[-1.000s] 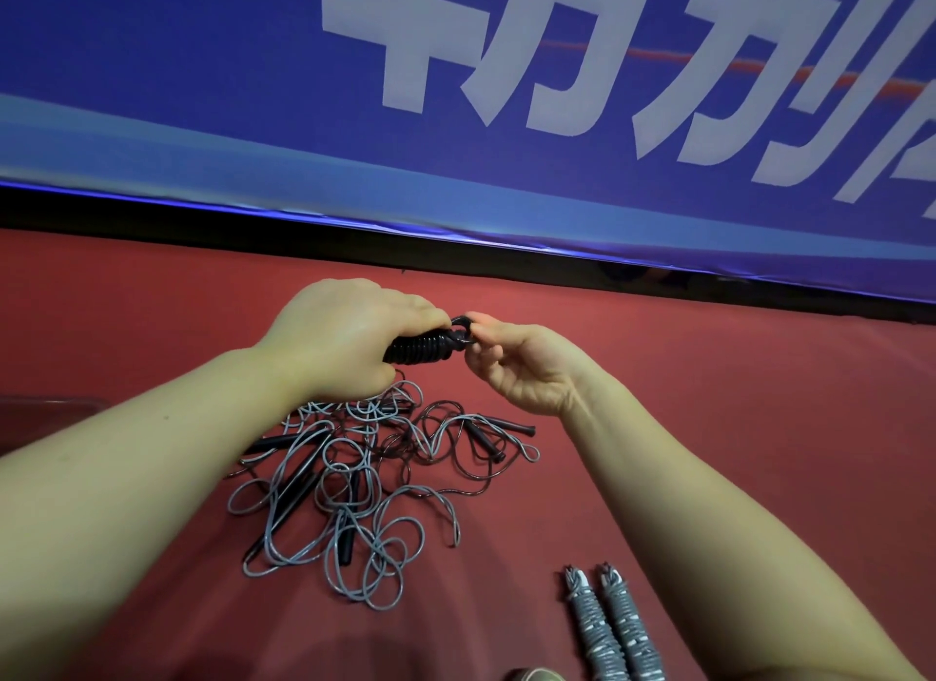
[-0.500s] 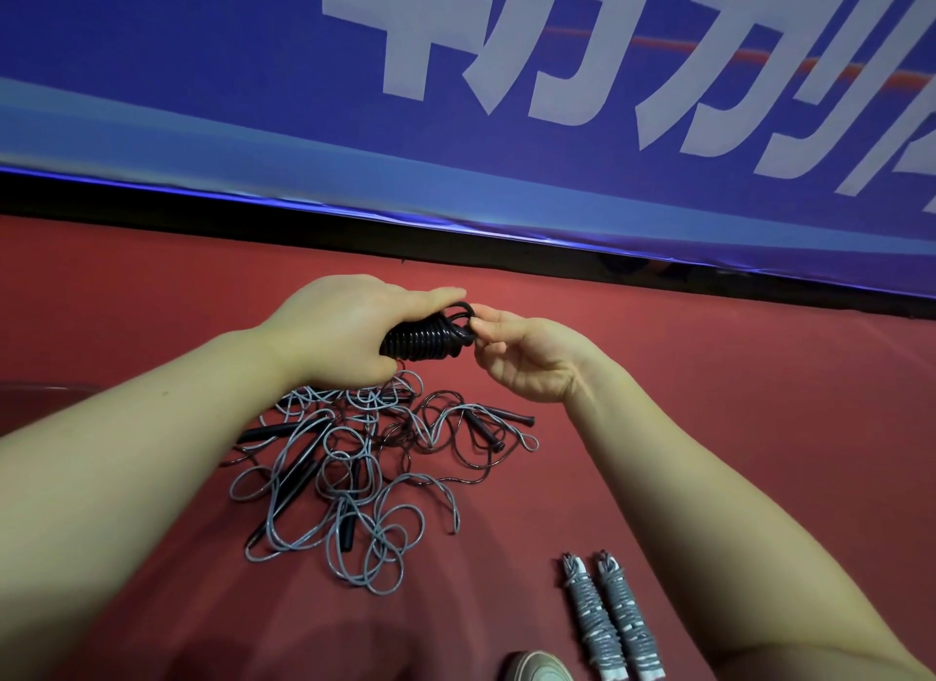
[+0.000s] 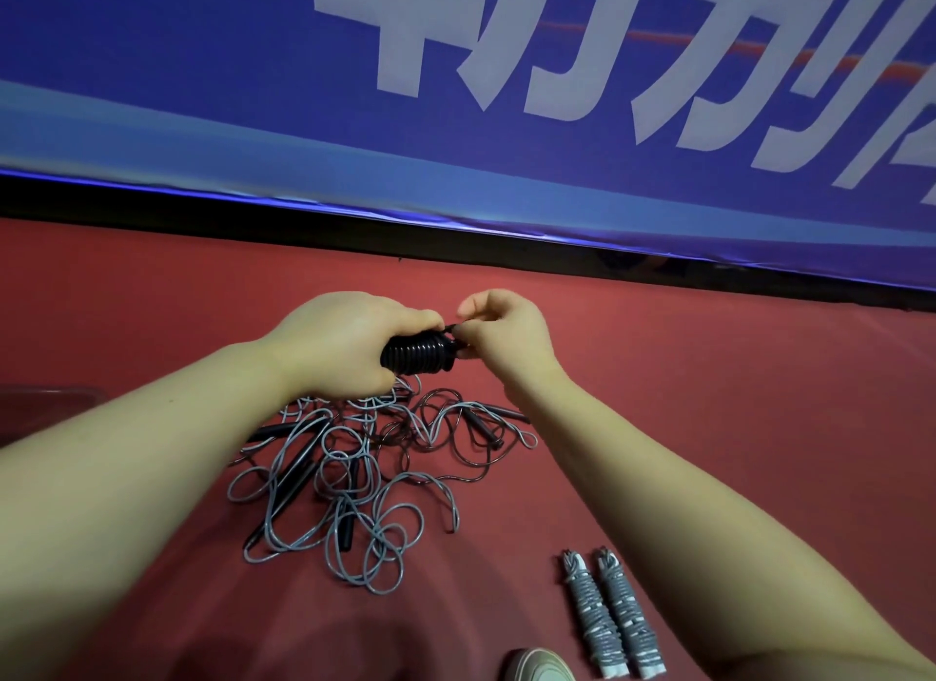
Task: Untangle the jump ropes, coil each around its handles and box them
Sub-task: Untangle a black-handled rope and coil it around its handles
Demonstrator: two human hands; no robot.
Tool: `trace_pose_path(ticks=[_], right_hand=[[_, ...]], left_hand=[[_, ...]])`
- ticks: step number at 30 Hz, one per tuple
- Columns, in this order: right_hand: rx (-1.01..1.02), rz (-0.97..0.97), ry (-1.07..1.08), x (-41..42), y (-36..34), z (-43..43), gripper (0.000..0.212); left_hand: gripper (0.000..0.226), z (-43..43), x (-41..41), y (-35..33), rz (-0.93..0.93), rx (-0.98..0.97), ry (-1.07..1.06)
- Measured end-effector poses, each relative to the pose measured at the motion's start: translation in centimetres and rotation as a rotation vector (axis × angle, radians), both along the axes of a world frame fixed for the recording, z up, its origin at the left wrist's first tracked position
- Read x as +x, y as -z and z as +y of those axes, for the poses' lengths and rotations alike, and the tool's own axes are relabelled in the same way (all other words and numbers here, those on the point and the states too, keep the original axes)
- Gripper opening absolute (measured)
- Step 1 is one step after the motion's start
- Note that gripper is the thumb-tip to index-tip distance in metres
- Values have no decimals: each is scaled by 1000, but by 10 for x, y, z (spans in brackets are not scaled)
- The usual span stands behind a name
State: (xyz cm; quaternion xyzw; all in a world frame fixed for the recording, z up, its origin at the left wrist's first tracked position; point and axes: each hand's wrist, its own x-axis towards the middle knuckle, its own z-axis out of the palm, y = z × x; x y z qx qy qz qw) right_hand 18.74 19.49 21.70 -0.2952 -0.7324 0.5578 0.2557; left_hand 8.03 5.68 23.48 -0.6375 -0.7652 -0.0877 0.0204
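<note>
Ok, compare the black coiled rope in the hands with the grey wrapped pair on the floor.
The black coiled rope is glossy black; the grey wrapped pair is grey and white. The black coiled rope is gripped by the left hand, its end pinched by the right hand; the grey wrapped pair lies untouched on the red floor. Both are wound tight.

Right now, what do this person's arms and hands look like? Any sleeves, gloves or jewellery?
The left forearm and right forearm are bare, with no sleeves in view. The left hand and right hand wear no gloves. No ring, watch or bracelet shows on the visible sides.
</note>
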Motion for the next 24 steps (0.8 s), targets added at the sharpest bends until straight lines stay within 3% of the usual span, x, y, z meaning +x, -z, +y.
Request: trace_pose_path(ticks=[2, 3, 5, 8, 11, 14, 19, 24], right_hand=[[170, -69, -14, -1, 5, -3, 32], [115, -100, -45, -1, 7, -5, 30], [-196, -62, -92, 0, 12, -7, 22], [-706, 145, -52, -1, 13, -1, 17], [-988, 230, -100, 3, 11, 8, 17], [-1019, 240, -196, 11, 17, 13, 21], [-772, 172, -273, 15, 29, 10, 21], [-863, 310, -214, 9, 32, 0, 18]], left_hand=[[60, 1, 2, 1, 59, -17, -1], [59, 1, 3, 3, 91, -26, -11], [56, 0, 3, 8, 101, -39, -40], [52, -2, -1, 7, 81, -14, -67], [54, -2, -6, 3, 63, 21, -72], [54, -2, -5, 5, 46, 23, -71], [54, 1, -4, 2, 8, 44, -68], [51, -2, -1, -5, 40, 5, -46]])
